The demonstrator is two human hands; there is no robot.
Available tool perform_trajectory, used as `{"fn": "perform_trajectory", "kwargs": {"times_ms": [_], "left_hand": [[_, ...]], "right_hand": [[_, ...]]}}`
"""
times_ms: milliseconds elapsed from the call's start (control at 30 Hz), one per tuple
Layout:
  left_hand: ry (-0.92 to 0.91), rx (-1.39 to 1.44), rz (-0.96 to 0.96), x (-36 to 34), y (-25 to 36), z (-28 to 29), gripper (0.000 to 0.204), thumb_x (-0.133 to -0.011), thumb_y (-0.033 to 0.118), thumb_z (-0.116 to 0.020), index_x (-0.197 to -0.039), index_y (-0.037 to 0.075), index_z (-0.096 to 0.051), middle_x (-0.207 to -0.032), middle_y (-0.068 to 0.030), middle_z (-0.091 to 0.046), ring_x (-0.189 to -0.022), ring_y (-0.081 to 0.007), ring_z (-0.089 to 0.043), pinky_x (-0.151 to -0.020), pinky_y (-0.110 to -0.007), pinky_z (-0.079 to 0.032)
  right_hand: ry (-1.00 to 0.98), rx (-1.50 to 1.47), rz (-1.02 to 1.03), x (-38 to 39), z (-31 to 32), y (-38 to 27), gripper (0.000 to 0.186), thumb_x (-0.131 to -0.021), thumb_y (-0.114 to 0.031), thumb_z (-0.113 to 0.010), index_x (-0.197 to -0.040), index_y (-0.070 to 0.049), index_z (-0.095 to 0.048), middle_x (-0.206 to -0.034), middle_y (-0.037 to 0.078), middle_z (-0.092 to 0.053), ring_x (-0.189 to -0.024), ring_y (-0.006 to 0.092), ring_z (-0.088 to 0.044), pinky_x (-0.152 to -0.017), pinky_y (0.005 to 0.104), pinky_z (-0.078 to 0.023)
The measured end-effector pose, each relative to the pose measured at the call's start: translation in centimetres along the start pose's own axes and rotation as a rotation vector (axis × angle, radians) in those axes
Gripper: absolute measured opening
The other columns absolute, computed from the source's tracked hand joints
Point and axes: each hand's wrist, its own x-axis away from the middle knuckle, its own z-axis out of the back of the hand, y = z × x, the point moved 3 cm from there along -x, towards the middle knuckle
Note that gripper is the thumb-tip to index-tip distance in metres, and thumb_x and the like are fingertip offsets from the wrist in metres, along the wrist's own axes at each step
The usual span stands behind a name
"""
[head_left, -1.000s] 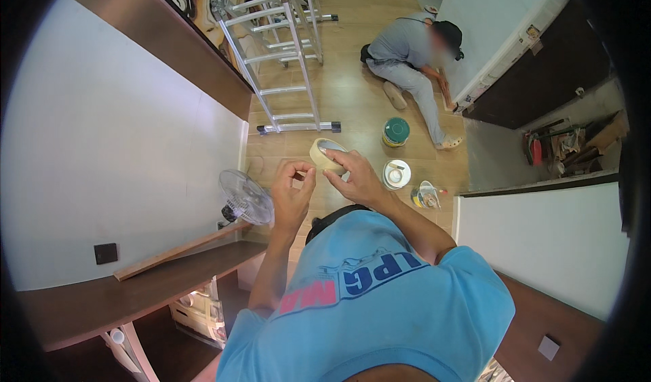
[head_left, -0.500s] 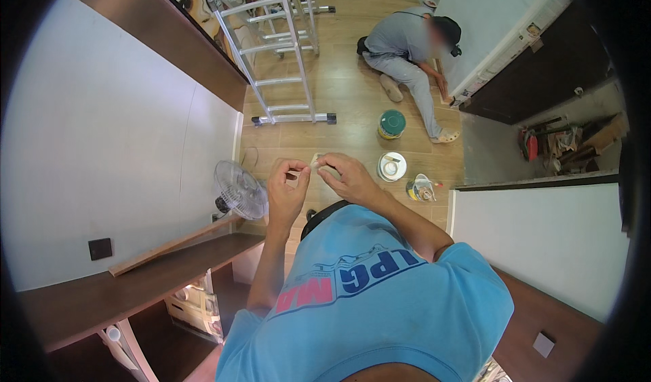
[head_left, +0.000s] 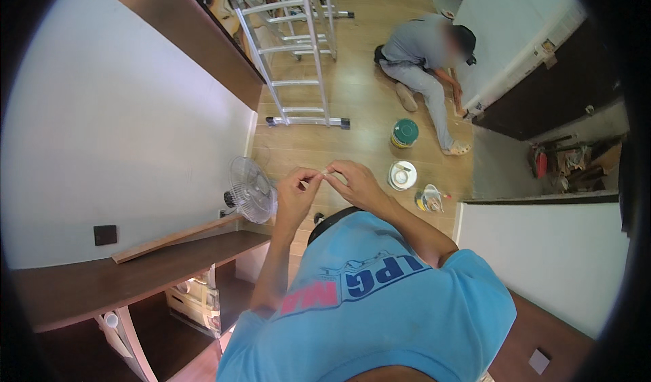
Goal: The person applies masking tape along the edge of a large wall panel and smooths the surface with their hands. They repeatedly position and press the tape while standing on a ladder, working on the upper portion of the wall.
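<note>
Both hands meet in front of my chest, above the wooden floor. My left hand (head_left: pixel 297 188) is pinched, thumb against fingers, at one end of a small pale piece (head_left: pixel 325 172). From the other side my right hand (head_left: pixel 357 184) pinches it as well, fingertips almost touching the left ones. Most of the piece is hidden by the fingers, and its kind is too small to tell. Beyond and to the right of my right hand stands an open white-rimmed pail (head_left: pixel 401 176) with something lying across its top.
A green-lidded can (head_left: pixel 405 132) and a small tub with tools (head_left: pixel 429 199) stand on the right. A person (head_left: pixel 424 60) sits at the wall, hand low on its corner. To the left are an aluminium ladder (head_left: pixel 295 77), a fan (head_left: pixel 251 189) and a wooden strip (head_left: pixel 176 238) on a brown shelf.
My hands have drawn closer together, and less of the pale piece shows. The whole view has shifted, so surroundings appear slightly further right and lower. The other person stays at the wall corner.
</note>
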Motion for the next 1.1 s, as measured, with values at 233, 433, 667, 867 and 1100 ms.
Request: {"fn": "perform_trajectory", "kwargs": {"times_ms": [233, 433, 667, 867, 1100], "left_hand": [[0.004, -0.084, -0.001, -0.3, -1.3, -0.7, 0.017, -0.093, 0.017, -0.075, -0.097, 0.001, -0.076, -0.085, -0.0059, -0.075, -0.077, -0.0119, -0.067, -0.063, -0.027, -0.048], [-0.055, -0.041, 0.019, -0.1, -1.7, -2.1, 0.020, -0.091, 0.015, -0.076, -0.098, -0.003, -0.072, -0.091, -0.0159, -0.072, -0.083, -0.0248, -0.071, -0.077, -0.035, -0.056], [-0.121, 0.013, 0.060, 0.2, -3.4, -3.8, 0.019, -0.091, 0.015, -0.075, -0.098, -0.002, -0.073, -0.089, -0.0153, -0.074, -0.082, -0.0237, -0.071, -0.076, -0.034, -0.055], [-0.177, -0.018, 0.164, 0.7, -5.0, -4.2, 0.024, -0.095, 0.025, -0.073, -0.101, 0.001, -0.074, -0.091, -0.0105, -0.075, -0.085, -0.0183, -0.070, -0.078, -0.032, -0.053], [-0.169, 0.000, 0.259, 1.5, -7.7, -5.2, 0.024, -0.095, 0.027, -0.072, -0.099, 0.003, -0.074, -0.085, -0.0085, -0.074, -0.078, -0.0156, -0.068, -0.073, -0.031, -0.053]], "right_hand": [[0.059, -0.037, -0.024, 0.8, 0.0, 0.5, 0.023, -0.097, -0.024, -0.067, -0.109, -0.005, -0.070, -0.105, 0.017, -0.072, -0.102, 0.0384, -0.068, -0.087, 0.0452, -0.054], [-0.003, 0.032, -0.059, 1.4, 0.5, 1.5, 0.020, -0.096, -0.022, -0.067, -0.103, -0.004, -0.068, -0.101, 0.017, -0.072, -0.096, 0.0396, -0.068, -0.082, 0.0464, -0.054], [-0.040, 0.050, -0.087, 1.8, 0.6, 2.0, 0.020, -0.095, -0.023, -0.067, -0.099, -0.003, -0.068, -0.098, 0.018, -0.071, -0.093, 0.0406, -0.068, -0.079, 0.0468, -0.054], [-0.036, 0.053, -0.043, 2.2, 0.1, 2.6, 0.018, -0.092, -0.021, -0.070, -0.097, -0.004, -0.069, -0.097, 0.017, -0.071, -0.093, 0.0392, -0.068, -0.079, 0.0458, -0.054], [-0.066, 0.138, -0.017, 2.6, -0.6, 3.0, 0.017, -0.090, -0.020, -0.071, -0.093, -0.004, -0.071, -0.093, 0.017, -0.071, -0.090, 0.0396, -0.068, -0.077, 0.0478, -0.054]]}}
